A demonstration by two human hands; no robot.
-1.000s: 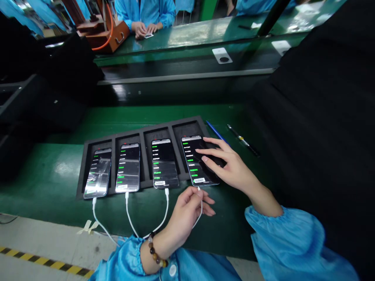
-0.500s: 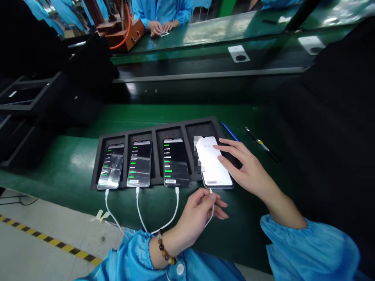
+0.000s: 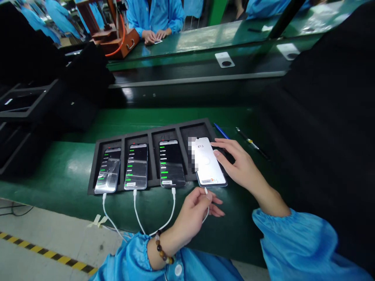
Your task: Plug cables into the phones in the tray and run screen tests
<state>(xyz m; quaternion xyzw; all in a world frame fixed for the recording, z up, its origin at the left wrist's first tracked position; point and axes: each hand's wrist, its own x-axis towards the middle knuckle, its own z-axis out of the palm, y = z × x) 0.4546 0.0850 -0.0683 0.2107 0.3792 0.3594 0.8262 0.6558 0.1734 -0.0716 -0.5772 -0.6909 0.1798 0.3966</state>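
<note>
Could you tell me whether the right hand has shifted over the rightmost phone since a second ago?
Yes. Judged against the tray, the right hand has drawn back rightward; its fingertips now reach only the rightmost phone at its right edge.

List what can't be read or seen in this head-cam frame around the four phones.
Head view, all:
White-screen phone: its left edge is pixel-blurred.
Three dark phones: green text too small to read.
Right hand covers the white-screen phone's right edge.
Left hand hides most of the white cable it pinches; whether the plug is seated, cannot tell.
Co-worker's hands, far bench: item under them too small.
</note>
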